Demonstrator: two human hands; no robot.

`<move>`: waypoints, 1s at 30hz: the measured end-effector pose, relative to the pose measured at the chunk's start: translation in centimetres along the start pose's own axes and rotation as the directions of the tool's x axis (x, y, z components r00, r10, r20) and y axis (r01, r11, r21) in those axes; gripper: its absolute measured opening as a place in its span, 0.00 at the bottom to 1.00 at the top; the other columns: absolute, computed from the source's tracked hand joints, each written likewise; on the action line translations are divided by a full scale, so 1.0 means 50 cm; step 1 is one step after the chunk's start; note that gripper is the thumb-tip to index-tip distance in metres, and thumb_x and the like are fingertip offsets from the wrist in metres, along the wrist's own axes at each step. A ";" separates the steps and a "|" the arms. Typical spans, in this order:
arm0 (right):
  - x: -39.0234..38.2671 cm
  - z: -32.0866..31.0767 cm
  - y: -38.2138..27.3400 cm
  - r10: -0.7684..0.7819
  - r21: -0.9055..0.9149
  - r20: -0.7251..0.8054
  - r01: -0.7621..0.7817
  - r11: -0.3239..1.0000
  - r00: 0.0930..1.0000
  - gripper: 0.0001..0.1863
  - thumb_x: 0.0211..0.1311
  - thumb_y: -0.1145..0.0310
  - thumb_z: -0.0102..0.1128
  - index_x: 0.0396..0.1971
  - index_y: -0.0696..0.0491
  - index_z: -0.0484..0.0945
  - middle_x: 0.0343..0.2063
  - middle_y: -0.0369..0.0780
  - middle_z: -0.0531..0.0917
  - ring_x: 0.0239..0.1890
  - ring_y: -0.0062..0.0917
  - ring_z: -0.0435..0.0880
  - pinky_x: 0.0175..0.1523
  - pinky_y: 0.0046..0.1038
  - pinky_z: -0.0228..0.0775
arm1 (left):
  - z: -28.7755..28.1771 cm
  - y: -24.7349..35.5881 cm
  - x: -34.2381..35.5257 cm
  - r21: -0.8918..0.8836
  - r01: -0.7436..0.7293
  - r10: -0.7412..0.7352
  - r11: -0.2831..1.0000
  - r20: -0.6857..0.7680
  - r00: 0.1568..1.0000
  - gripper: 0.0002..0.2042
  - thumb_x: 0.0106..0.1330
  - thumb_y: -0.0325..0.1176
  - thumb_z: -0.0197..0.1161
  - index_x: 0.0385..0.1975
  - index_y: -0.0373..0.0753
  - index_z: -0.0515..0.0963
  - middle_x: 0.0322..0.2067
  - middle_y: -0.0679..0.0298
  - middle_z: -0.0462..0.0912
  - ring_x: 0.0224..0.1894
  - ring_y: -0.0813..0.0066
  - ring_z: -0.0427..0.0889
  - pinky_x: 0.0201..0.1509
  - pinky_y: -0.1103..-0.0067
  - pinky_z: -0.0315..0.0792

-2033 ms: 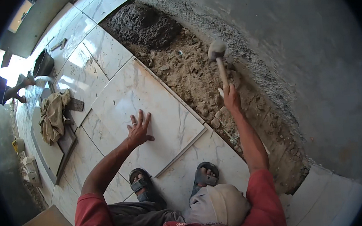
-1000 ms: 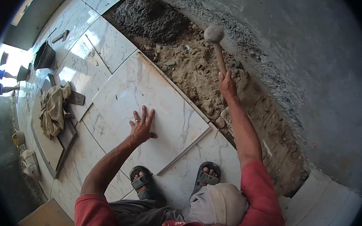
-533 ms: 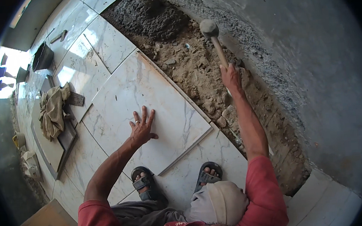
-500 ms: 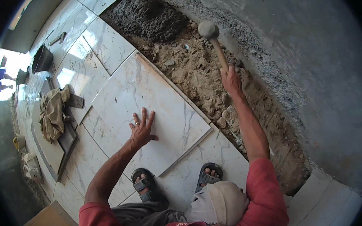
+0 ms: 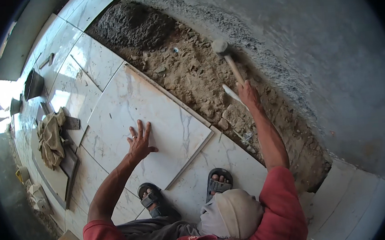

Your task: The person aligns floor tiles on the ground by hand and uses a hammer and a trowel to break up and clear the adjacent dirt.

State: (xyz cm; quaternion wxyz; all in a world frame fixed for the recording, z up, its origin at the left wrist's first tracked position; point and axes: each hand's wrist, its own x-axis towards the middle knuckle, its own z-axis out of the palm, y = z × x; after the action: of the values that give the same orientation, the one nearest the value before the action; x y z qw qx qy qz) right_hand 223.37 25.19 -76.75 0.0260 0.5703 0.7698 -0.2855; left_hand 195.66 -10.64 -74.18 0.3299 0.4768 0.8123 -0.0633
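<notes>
My left hand lies with fingers spread on a large white marble-patterned tile. This tile sits on top of the neighbouring floor tiles, its near edge raised above them. Over to the right, my right hand is closed around the wooden handle of a mallet. The mallet's rounded grey head points away from me, over the strip of bare earth beside the wall. A white, narrow piece shows just left of my right hand; its kind is unclear.
A dark mound of mortar rises at the far end of the earth strip. At left, a crumpled cloth rests on cut tile pieces, with a black bucket beyond. A grey wall bounds the right side.
The view has shifted, so the floor appears farther left. Relative to the tile, the mallet and my right hand have moved rightward and slightly nearer. My left hand stays spread on the tile.
</notes>
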 end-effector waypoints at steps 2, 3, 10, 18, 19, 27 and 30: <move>-0.033 0.002 0.009 -0.120 0.007 -0.039 0.120 0.993 0.992 0.25 0.65 0.52 0.48 0.46 0.62 0.66 0.22 0.51 0.78 0.22 0.42 0.80 0.23 0.39 0.70 | -0.006 -0.006 -0.003 -0.001 0.007 -0.007 1.000 0.002 1.000 0.56 0.40 0.43 0.76 0.67 0.51 0.40 0.67 0.46 0.28 0.62 0.21 0.36 0.51 0.33 0.52; -0.050 0.006 0.012 -0.243 0.005 -0.073 0.244 0.970 0.967 0.25 0.64 0.52 0.48 0.44 0.62 0.68 0.20 0.51 0.78 0.22 0.42 0.79 0.23 0.39 0.70 | -0.009 -0.010 -0.005 0.003 0.015 -0.015 1.000 -0.003 1.000 0.56 0.40 0.43 0.76 0.67 0.51 0.40 0.67 0.46 0.29 0.62 0.21 0.36 0.51 0.33 0.52; -0.044 0.030 0.074 0.023 0.046 -0.078 -0.020 0.999 0.997 0.25 0.64 0.50 0.47 0.42 0.62 0.69 0.21 0.50 0.78 0.25 0.44 0.80 0.27 0.40 0.70 | 0.006 -0.003 0.006 0.019 0.013 -0.013 1.000 0.020 1.000 0.58 0.40 0.45 0.76 0.68 0.52 0.37 0.67 0.47 0.27 0.62 0.21 0.35 0.52 0.33 0.52; -0.088 0.002 0.125 0.036 0.015 -0.081 -0.035 0.999 0.996 0.25 0.65 0.50 0.45 0.39 0.61 0.71 0.24 0.51 0.78 0.27 0.47 0.80 0.28 0.41 0.70 | 0.009 0.002 0.002 0.018 -0.017 0.017 1.000 -0.006 1.000 0.57 0.40 0.43 0.76 0.67 0.50 0.39 0.67 0.45 0.28 0.62 0.20 0.36 0.50 0.33 0.53; -0.096 -0.008 0.105 0.032 0.021 -0.082 -0.030 0.999 0.996 0.25 0.65 0.50 0.45 0.39 0.61 0.71 0.24 0.51 0.78 0.27 0.47 0.80 0.28 0.41 0.70 | 0.006 -0.007 0.003 0.022 -0.008 0.008 1.000 0.001 1.000 0.57 0.40 0.43 0.76 0.67 0.50 0.39 0.67 0.45 0.28 0.62 0.20 0.36 0.50 0.32 0.53; -0.084 -0.018 0.164 0.106 0.116 -0.087 -0.095 0.989 0.991 0.26 0.65 0.49 0.45 0.33 0.62 0.71 0.18 0.50 0.76 0.23 0.45 0.79 0.25 0.41 0.64 | 0.008 0.006 0.003 0.009 -0.029 0.029 1.000 0.000 1.000 0.58 0.40 0.44 0.76 0.67 0.50 0.38 0.67 0.44 0.27 0.61 0.19 0.35 0.50 0.32 0.53; -0.128 0.035 0.145 -0.128 0.127 -0.172 0.151 0.980 0.977 0.27 0.65 0.48 0.44 0.37 0.63 0.70 0.19 0.51 0.77 0.24 0.47 0.79 0.26 0.42 0.65 | -0.005 -0.017 -0.008 0.020 0.003 -0.003 1.000 0.010 1.000 0.58 0.41 0.44 0.76 0.67 0.50 0.37 0.67 0.44 0.27 0.62 0.19 0.34 0.50 0.32 0.53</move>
State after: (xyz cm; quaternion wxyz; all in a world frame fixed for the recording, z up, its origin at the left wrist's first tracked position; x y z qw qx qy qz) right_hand 231.57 20.20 -78.85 -0.0970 0.5365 0.7858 -0.2920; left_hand 194.98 -11.30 -73.95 0.3294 0.4785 0.8106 -0.0743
